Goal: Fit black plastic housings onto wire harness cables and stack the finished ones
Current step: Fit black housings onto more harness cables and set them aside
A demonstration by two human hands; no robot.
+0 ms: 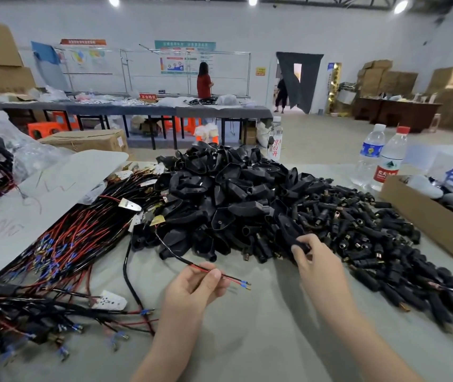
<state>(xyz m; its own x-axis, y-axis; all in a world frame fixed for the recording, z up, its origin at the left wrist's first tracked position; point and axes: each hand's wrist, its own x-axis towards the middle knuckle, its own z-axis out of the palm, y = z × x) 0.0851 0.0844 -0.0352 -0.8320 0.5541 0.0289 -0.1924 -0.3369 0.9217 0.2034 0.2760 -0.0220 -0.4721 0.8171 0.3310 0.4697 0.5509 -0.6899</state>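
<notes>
My left hand (192, 288) pinches a black cable (129, 274) near its stripped end, where red and black wires with blue terminals (243, 284) stick out to the right. My right hand (313, 260) grips a black plastic housing (292, 230) at the front edge of the big heap of black housings (219, 199) in the middle of the table. To the right of that heap lie several smaller black cylindrical connectors (363, 230). Loose wire harnesses (71, 238) with red and black wires lie in a pile to the left.
Tangled harnesses (27, 312) lie at the lower left. A white board (54, 188) covers the left side. An open cardboard box (434, 224) stands at the right, with two water bottles (379, 158) behind it. Other benches, boxes and two people are far back.
</notes>
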